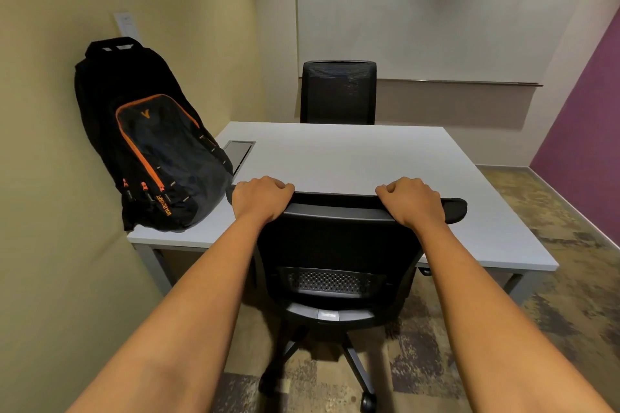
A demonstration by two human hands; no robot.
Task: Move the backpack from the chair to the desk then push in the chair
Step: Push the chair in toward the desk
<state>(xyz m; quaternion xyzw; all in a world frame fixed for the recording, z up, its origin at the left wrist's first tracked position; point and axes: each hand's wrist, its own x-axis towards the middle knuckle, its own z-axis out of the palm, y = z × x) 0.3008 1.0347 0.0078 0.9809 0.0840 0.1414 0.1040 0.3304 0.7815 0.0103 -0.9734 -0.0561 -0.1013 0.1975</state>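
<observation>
A black backpack (151, 144) with orange trim stands on the left end of the white desk (369, 161), leaning against the beige wall. Directly in front of me is a black mesh office chair (335, 255) on castors, its backrest at the desk's near edge and its seat under the desk. My left hand (261, 198) grips the top rail of the backrest on its left side. My right hand (411, 199) grips the same rail on its right side. Both sets of fingers curl over the rail.
A second black chair (338, 92) stands at the desk's far side. A grey cable hatch (239, 148) is set in the desk beside the backpack. Beige wall at left, purple wall (583, 131) at right, patterned carpet (553, 329) around the desk.
</observation>
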